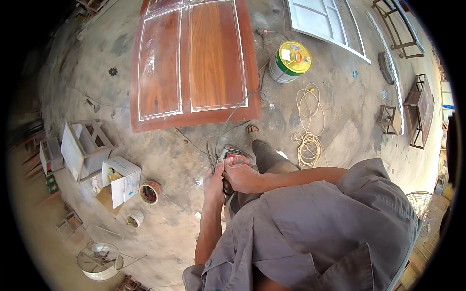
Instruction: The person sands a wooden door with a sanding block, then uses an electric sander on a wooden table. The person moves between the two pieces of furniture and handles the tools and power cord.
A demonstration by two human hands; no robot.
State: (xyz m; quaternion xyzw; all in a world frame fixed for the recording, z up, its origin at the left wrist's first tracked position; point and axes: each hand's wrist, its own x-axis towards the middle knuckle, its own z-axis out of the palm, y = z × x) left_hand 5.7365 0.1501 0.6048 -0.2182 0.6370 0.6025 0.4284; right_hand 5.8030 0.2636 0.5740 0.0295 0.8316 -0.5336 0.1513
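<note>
A red electric sander (237,159) with a pale metal plate at its front is held close before my body, its lower part hidden by my hands. My right hand (243,178) lies over its near side with fingers bent against it. At its left side, my left hand (213,181) is closed, thumb up by the metal plate and touching the right fingers. A dark cord runs from near the tool toward a reddish-brown wooden door panel (213,63), which lies ahead with white lines edging its two long fields.
A green-and-white bucket (284,65) with a yellow lid stands right of the panel. Coiled cream hose (308,148) lies on the floor nearby. At left are an open carton (127,179), a brown pot (150,192) and a grey wooden cabinet (85,145). A white frame (325,22) lies far right.
</note>
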